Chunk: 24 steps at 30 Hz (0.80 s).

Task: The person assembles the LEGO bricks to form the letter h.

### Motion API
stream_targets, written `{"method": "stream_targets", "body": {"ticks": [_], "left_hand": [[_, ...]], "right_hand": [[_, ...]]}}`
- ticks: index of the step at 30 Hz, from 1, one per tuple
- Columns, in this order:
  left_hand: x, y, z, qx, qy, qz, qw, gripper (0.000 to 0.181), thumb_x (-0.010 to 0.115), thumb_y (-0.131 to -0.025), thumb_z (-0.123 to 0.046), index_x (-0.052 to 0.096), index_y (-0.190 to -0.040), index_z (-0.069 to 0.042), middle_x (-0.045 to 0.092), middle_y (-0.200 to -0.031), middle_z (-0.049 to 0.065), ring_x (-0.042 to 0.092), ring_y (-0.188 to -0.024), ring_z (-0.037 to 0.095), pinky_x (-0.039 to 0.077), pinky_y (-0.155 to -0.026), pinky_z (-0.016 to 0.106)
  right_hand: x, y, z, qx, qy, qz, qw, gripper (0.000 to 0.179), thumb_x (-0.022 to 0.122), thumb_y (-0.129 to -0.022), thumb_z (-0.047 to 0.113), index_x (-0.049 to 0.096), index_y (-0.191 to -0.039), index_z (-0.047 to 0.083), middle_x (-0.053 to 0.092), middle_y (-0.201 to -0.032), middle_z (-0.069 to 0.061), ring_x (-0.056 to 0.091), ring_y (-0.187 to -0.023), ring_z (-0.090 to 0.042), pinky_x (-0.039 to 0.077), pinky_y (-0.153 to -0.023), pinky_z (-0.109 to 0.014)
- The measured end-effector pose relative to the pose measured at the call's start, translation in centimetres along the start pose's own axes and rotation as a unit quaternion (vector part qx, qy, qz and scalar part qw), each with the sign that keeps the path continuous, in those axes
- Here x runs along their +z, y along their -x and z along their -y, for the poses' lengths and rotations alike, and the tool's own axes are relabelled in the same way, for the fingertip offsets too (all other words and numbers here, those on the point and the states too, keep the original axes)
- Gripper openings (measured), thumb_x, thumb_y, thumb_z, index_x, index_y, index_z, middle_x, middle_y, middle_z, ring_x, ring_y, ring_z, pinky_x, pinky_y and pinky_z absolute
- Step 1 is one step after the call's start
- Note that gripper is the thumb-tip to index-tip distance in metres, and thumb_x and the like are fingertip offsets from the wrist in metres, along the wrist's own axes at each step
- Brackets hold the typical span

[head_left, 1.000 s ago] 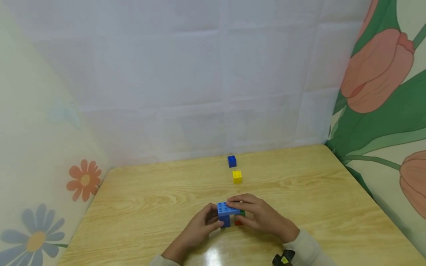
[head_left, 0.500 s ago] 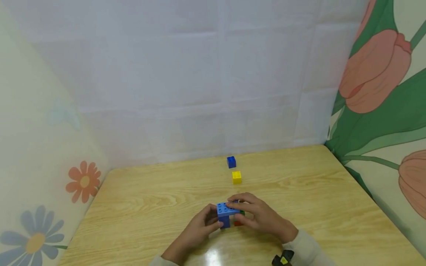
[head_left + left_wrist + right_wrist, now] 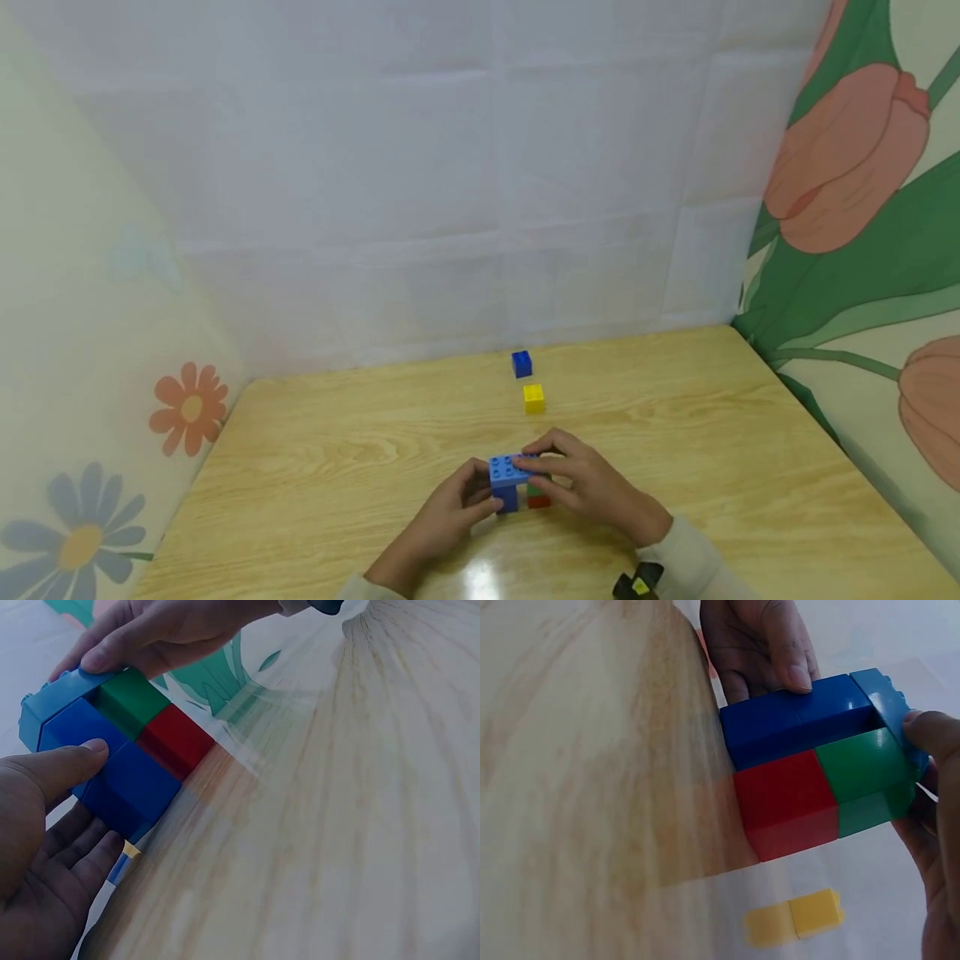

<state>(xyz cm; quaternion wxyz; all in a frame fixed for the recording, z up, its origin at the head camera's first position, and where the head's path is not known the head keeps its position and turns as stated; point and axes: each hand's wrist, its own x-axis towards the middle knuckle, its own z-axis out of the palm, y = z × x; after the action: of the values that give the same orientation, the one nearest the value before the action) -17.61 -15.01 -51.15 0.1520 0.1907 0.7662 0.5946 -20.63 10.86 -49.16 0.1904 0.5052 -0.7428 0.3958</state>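
We see a light blue brick (image 3: 507, 472) lying across two short stacks, its studs facing up, forming the top of a small bridge. Beneath its left end we find the blue stack (image 3: 507, 498), two bricks one on the other. Beneath its right end sits a green brick (image 3: 862, 769), directly on a red brick (image 3: 786, 799); a gap shows between the two stacks under the light blue brick.

At the left of the light blue brick, the left hand (image 3: 450, 510) grips the blue stack, thumb pressed to the near face and fingers bent around behind. At the right of the light blue brick, the right hand (image 3: 592, 487) has its fingers partly curled, and we see it pinch that brick's right end, thumb at the near side and fingertips over the top; we cannot tell how the farther fingers touch.

Beyond the light blue brick, well apart from it, stands a yellow brick (image 3: 533, 398), and farther in the same direction a small dark blue brick (image 3: 522, 364). All around the light blue brick spreads the wood-grain table (image 3: 337, 450), and past its far edge we see a creased white cloth (image 3: 375, 208). Far right of the light blue brick, painted tulips (image 3: 847, 158) cover the wall; far left are painted daisies (image 3: 81, 546).
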Motion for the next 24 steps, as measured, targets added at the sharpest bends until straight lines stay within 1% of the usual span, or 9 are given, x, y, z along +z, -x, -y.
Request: {"method": "stream_targets", "body": {"ticks": [5,9,17,21,24], "left_hand": [[-0.08,-0.04,-0.11,0.002,0.006,0.003,1.0,0.042,0.066,-0.094,-0.025,0.047,-0.127,-0.007,0.055,-0.133,0.012,0.053,-0.125,0.025,0.044,-0.103,0.026],[-0.2,-0.17,-0.26,0.009,-0.001,0.001,1.0,0.041,0.066,-0.094,-0.024,0.047,-0.127,-0.007,0.055,-0.133,0.012,0.053,-0.125,0.024,0.044,-0.103,0.026],[-0.27,-0.35,-0.17,0.017,-0.001,0.004,0.9998,0.04,0.066,-0.095,-0.023,0.047,-0.126,-0.006,0.055,-0.133,0.014,0.052,-0.125,0.028,0.044,-0.103,0.027],[-0.08,-0.13,-0.02,0.013,0.003,0.003,0.9999,0.04,0.066,-0.095,-0.023,0.047,-0.126,-0.005,0.054,-0.133,0.015,0.052,-0.126,0.029,0.044,-0.103,0.027],[-0.05,-0.05,-0.07,0.013,0.005,0.003,0.9999,0.04,0.066,-0.095,-0.023,0.047,-0.125,-0.005,0.054,-0.134,0.014,0.051,-0.126,0.028,0.044,-0.103,0.026]], "right_hand": [[0.08,0.01,0.02,0.004,-0.005,0.002,1.0,0.038,0.072,-0.089,0.008,0.066,-0.126,0.014,0.053,-0.121,-0.001,0.056,-0.106,-0.012,0.05,-0.08,-0.016],[-0.04,-0.14,0.0,0.002,-0.003,0.002,1.0,0.039,0.072,-0.088,0.007,0.066,-0.126,0.014,0.054,-0.121,-0.002,0.055,-0.105,-0.012,0.05,-0.079,-0.016],[-0.11,-0.43,-0.08,-0.01,0.027,0.005,0.9996,0.04,0.074,-0.086,0.006,0.067,-0.124,0.016,0.055,-0.12,-0.002,0.054,-0.102,-0.01,0.048,-0.078,-0.014],[-0.09,-0.22,0.01,-0.014,0.045,0.012,0.9988,0.037,0.072,-0.089,0.01,0.067,-0.124,0.017,0.055,-0.121,-0.002,0.055,-0.103,-0.011,0.047,-0.079,-0.013],[-0.09,-0.19,0.07,-0.017,0.056,0.013,0.9982,0.038,0.072,-0.089,0.011,0.066,-0.125,0.018,0.056,-0.122,-0.003,0.055,-0.104,-0.012,0.047,-0.08,-0.013]]}}
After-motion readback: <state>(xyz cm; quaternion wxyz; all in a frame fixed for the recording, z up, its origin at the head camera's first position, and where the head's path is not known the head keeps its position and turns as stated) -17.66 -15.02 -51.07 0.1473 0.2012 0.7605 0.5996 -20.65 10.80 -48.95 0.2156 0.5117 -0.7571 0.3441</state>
